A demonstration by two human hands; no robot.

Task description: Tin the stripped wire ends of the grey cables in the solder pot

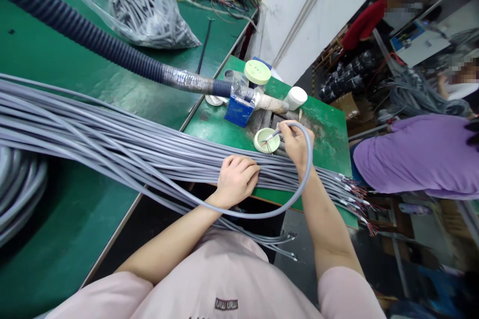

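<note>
Bright, even indoor light; soft shadows; strong wide-angle curvature at edges.

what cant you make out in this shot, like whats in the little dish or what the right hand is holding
All in the head view:
Thin pale item in the right hand: the fingers hide most of it.
Small round dish: wires cover its inside, and any contents are too small to tell.
Coloured wire ends: too small to count.
Clear plastic bag: cut off by the top edge.
</note>
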